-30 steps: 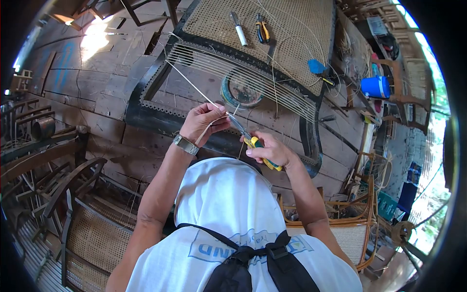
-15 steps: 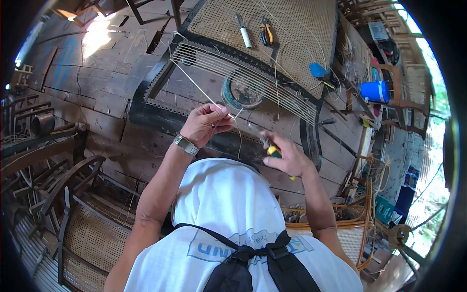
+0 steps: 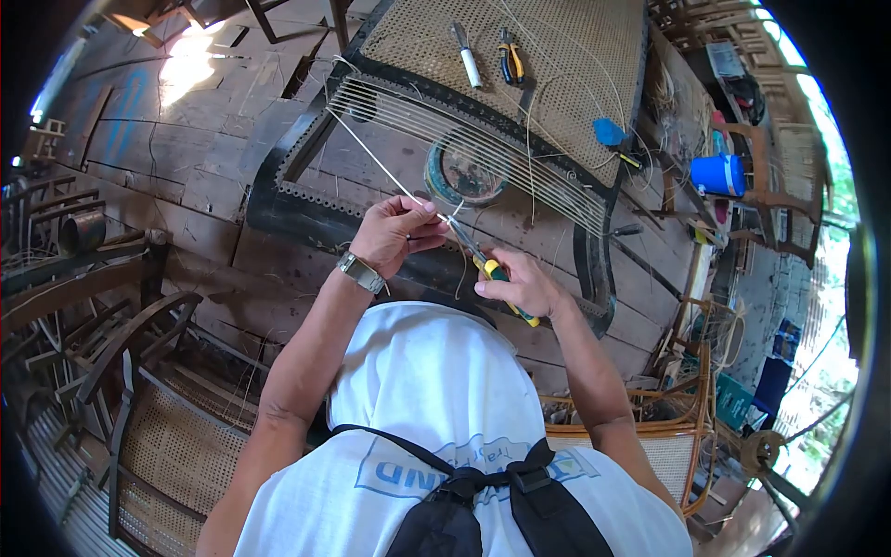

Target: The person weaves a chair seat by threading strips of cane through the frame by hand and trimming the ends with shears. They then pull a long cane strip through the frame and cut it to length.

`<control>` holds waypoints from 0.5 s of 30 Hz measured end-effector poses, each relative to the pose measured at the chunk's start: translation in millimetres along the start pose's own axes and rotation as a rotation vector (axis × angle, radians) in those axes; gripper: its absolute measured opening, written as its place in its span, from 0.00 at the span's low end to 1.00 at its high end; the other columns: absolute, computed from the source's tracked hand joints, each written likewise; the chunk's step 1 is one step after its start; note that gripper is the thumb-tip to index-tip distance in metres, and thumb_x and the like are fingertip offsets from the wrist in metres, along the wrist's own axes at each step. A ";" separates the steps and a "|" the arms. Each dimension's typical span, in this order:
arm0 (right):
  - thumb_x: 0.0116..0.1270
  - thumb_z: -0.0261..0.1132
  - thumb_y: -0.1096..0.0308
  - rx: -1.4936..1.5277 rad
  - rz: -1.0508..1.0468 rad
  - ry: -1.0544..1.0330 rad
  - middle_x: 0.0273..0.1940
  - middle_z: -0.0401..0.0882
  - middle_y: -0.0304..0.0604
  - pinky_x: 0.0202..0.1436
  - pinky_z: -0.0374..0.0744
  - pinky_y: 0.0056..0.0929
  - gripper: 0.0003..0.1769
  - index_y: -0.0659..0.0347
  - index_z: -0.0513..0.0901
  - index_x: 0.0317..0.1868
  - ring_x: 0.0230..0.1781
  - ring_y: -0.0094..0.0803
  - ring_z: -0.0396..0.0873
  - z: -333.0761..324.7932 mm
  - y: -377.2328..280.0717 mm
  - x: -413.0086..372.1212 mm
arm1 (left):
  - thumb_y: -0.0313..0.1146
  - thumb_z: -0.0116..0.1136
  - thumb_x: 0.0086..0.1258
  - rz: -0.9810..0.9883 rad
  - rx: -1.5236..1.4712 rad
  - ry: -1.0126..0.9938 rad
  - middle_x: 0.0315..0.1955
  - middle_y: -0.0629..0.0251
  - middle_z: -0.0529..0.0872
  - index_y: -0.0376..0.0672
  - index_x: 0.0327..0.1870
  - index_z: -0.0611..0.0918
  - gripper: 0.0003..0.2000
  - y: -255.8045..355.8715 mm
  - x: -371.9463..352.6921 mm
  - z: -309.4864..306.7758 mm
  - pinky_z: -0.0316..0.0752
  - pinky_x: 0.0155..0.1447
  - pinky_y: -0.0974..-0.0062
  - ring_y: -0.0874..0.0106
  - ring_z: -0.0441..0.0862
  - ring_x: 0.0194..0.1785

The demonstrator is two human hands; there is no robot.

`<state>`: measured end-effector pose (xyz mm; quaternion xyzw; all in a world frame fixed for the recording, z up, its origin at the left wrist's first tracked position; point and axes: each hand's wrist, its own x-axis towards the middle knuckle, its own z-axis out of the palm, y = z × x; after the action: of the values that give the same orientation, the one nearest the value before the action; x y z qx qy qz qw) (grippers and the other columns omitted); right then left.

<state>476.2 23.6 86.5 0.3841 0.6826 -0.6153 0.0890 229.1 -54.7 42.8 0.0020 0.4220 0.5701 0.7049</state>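
My left hand point(image 3: 397, 237) pinches a pale cane strand point(image 3: 373, 160), which runs taut up to the far left corner of a dark wooden frame point(image 3: 295, 217). My right hand point(image 3: 526, 282) is wrapped around pliers point(image 3: 494, 270) with yellow and green handles. Their metal jaws meet the strand's end right beside my left fingertips; whether they are closed on it is too small to tell. Several parallel strands point(image 3: 418, 127) stretch across the frame's opening, beyond my hands. A round, worn tin point(image 3: 436, 176) shows beneath them.
On the woven cane panel point(image 3: 566, 88) lie a white-handled tool point(image 3: 469, 70), a second pair of pliers point(image 3: 510, 59) and a blue object point(image 3: 609, 133). A blue bucket point(image 3: 716, 174) stands at the right. Wooden chair frames point(image 3: 139, 357) crowd the lower left.
My right hand has moved left and toward my left hand, bringing the pliers' jaws to the strand's end. My left hand keeps its pinch almost in place.
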 end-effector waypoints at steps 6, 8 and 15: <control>0.61 0.71 0.59 0.068 0.024 0.019 0.31 0.79 0.37 0.35 0.75 0.25 0.24 0.67 0.80 0.52 0.29 0.24 0.75 6.6 -7.7 -3.8 | 0.29 0.66 0.70 0.016 -0.021 -0.010 0.36 0.60 0.88 0.40 0.41 0.78 0.08 -5.2 2.9 -3.4 0.88 0.48 0.64 0.66 0.90 0.41; 0.62 0.71 0.60 0.153 0.052 -0.002 0.31 0.79 0.36 0.34 0.76 0.24 0.25 0.67 0.80 0.55 0.29 0.23 0.76 7.8 -13.3 -6.1 | 0.29 0.66 0.71 0.019 -0.030 -0.020 0.36 0.59 0.88 0.39 0.41 0.78 0.07 -6.0 3.1 -4.2 0.88 0.48 0.64 0.66 0.90 0.41; 0.65 0.71 0.63 0.235 0.067 -0.039 0.31 0.80 0.34 0.31 0.77 0.21 0.29 0.68 0.77 0.63 0.27 0.19 0.77 9.0 -17.7 -6.0 | 0.28 0.65 0.71 0.029 -0.051 -0.034 0.36 0.59 0.88 0.39 0.42 0.78 0.07 -7.5 4.2 -5.0 0.89 0.48 0.64 0.66 0.90 0.41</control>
<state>466.0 13.9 101.7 0.4024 0.5907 -0.6951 0.0773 232.1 -56.3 33.5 0.0000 0.3950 0.5908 0.7035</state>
